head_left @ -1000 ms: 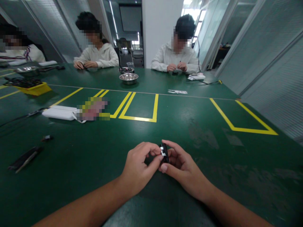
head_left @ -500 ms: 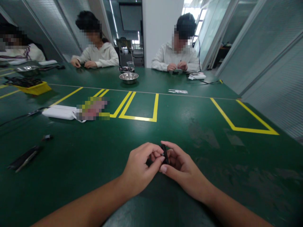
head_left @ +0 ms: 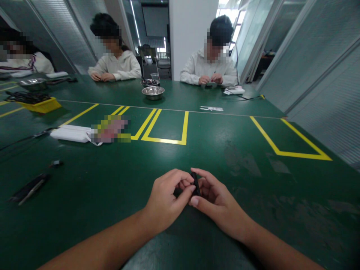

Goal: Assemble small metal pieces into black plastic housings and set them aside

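My left hand (head_left: pixel 165 200) and my right hand (head_left: pixel 216 200) meet low over the near part of the green table (head_left: pixel 180 157). Between their fingertips they pinch a small flat black part (head_left: pixel 195 182), held on edge. Both hands have fingers curled around it. Most of the part is hidden by my fingers.
A white pouch (head_left: pixel 71 134) lies at the left, with dark tools (head_left: pixel 29 187) nearer the left edge. A steel bowl (head_left: pixel 153 92) stands at the far middle and a yellow tray (head_left: pixel 39 104) at far left. Three people sit across the table working. Yellow tape lines mark the tabletop.
The small part has been turned in my fingers: its white face showed a second ago and now only its dark edge shows. My hands have stayed in place.
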`<state>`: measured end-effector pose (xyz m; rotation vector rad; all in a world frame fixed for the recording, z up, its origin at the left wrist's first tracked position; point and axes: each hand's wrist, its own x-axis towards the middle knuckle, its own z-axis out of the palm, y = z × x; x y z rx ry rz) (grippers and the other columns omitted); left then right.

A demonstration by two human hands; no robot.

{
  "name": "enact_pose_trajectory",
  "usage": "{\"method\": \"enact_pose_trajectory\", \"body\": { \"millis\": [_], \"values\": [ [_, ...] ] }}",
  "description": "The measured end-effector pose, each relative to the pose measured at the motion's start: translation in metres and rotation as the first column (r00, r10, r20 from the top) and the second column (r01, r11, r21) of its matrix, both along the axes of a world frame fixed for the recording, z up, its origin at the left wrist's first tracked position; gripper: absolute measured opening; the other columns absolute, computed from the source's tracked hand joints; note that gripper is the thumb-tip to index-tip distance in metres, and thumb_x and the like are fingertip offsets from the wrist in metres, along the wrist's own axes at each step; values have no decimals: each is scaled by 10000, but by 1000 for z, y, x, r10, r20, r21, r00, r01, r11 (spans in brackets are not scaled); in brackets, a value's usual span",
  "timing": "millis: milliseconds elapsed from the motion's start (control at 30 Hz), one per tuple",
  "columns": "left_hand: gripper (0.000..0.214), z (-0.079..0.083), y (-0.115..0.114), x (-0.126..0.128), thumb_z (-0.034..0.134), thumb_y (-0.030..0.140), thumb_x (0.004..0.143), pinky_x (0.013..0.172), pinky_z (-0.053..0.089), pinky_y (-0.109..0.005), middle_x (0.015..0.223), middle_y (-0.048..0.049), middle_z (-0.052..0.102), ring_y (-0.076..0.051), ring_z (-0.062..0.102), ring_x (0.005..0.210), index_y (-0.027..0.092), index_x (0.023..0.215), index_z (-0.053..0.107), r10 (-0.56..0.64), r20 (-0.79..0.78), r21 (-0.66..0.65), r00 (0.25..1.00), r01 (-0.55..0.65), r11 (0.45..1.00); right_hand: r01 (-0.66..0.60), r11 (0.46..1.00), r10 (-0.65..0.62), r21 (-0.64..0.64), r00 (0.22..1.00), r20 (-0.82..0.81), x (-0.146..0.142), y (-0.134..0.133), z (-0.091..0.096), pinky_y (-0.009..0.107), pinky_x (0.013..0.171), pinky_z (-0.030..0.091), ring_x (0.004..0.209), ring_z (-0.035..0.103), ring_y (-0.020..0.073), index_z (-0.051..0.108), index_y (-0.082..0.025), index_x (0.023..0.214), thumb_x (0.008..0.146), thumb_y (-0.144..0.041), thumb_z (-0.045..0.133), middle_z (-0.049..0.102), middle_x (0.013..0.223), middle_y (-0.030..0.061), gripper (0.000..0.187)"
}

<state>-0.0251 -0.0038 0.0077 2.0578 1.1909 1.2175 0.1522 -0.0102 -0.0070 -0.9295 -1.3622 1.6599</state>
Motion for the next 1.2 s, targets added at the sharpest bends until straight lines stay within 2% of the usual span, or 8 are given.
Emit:
{"method": "enact_pose_trajectory", "body": {
  "millis": [167,333,767,1200],
  "values": [
    [157,-1,0,0,642,103,823,623,489,-233,743,19,654,-111,605,648,185,957,633,13,25,-42,1000,-11,999,-12,1000,12,-12,1000,-17,0,0,1,364,852,464,929,579,170,471,-302,1365,825,-297,743,617,1002,25,605],
    [215,-1,0,0,642,121,824,632,493,-249,733,20,655,-121,606,649,190,1028,639,21,16,-15,1000,-21,1000,-19,1000,18,-19,999,-37,0,0,2,377,861,475,930,587,176,468,-296,1368,826,-300,742,622,1015,32,607],
    [116,2,0,0,656,112,800,640,481,-253,794,-9,632,-134,588,710,179,895,660,58,-10,-25,998,-58,998,-20,1000,18,-23,997,-77,1,-1,0,357,846,487,886,607,155,468,-295,1366,834,-300,741,619,1006,27,598],
    [104,2,0,0,640,114,816,659,458,-252,811,-5,618,-129,570,732,177,898,655,33,-25,-43,999,-34,999,-22,999,19,-33,998,-65,1,0,0,365,846,468,879,591,158,442,-271,1379,842,-313,733,594,982,23,613]
  ]
}}
